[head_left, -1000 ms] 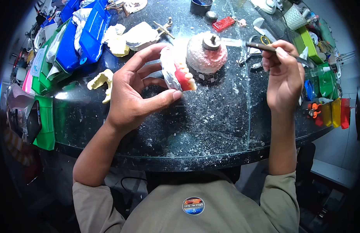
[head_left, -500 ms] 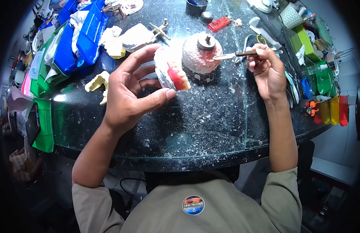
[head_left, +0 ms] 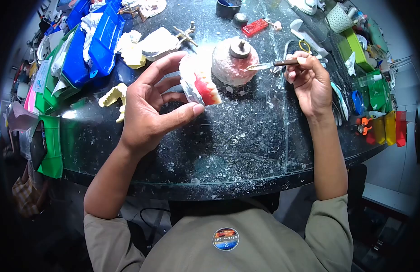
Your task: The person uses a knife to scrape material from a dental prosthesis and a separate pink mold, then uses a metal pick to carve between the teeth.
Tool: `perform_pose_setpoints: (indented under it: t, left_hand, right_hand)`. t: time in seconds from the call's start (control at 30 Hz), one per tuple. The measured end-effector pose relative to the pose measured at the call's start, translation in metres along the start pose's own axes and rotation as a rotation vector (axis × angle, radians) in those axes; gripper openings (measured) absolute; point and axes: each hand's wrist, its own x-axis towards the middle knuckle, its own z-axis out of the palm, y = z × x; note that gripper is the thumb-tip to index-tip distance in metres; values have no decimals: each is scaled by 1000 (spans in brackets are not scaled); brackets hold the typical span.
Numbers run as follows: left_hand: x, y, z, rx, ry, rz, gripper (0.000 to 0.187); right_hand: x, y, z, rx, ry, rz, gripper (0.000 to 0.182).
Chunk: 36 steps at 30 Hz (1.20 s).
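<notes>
My left hand (head_left: 146,109) is closed around a plaster dental model (head_left: 190,86), its thumb on the lower edge and its fingers behind. Pink-red wax (head_left: 203,90) with a row of cream-coloured teeth faces right on the model. In my right hand (head_left: 313,84) a wax knife (head_left: 286,62) with a dark handle is pinched between thumb and fingers. Its blade points left, the tip overlapping the side of a round, wax-crusted burner (head_left: 228,70) in this view. A metal collar (head_left: 240,49) with a short stub tops the burner.
A yellowish horseshoe-shaped piece (head_left: 115,99) lies left of my left hand. Behind are a plaster cast (head_left: 160,43), a brass articulator part (head_left: 186,34), a red wax block (head_left: 255,28) and a dark cup (head_left: 228,8). Blue bins (head_left: 105,38) crowd the left; tools (head_left: 340,102) lie right.
My right hand and the wax knife have shifted slightly left. My left hand holds the dental model in nearly the same place.
</notes>
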Motion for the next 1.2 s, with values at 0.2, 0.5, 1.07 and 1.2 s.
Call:
perform_pose_setpoints:
  t: [0.2,0.5,1.07,1.2]
  left_hand:
    - [1,-2,-1,-45,-9,-23,74]
    - [0,-1,-1,-91,-11,-37,73]
    - [0,-2,4,-124,40,-10,66]
    - [0,-3,4,-119,47,0,66]
  right_hand:
    - [1,-1,3,12,36,3,16]
    - [0,-1,5,-38,34,-31,15]
    - [-22,-24,59,-486,60,-672,15]
    - [-22,-23,60,-484,72,-670,16]
